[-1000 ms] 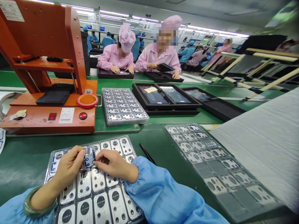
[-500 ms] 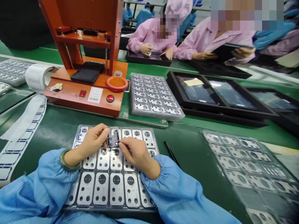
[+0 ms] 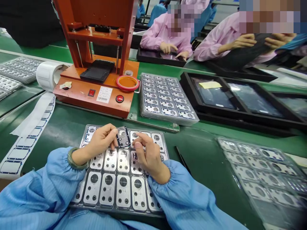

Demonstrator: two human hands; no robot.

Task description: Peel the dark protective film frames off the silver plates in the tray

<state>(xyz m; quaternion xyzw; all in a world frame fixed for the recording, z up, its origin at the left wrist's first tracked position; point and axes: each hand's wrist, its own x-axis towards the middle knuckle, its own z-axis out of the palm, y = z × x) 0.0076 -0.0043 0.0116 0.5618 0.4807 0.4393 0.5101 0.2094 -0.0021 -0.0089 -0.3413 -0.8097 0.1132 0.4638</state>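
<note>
Black-edged plate (image 3: 123,136) touching left fingertips (image 3: 115,130)

Left hand (image 3: 102,140) holds a small metal part (image 3: 123,136); right fingers (image 3: 141,143) beside it.

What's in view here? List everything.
Green workbench: one, green, under everything.
Orange press: one, orange, behind the hands.
Label roll: one, white, beside the press.
Label strip: one, white, far left.
Parts trays: five, silver, around the bench.
Tweezers: one, black, right.
Glass panels: three, dark, in black trays.
Co-workers: two, pink, across the bench.
Dark-rimmed plate: one, black, at left fingertips.
Left hand: one, bare, holding plate.
Right hand: one, bare, fingers beside plate.
Sleeves: two, blue, both arms.
</note>
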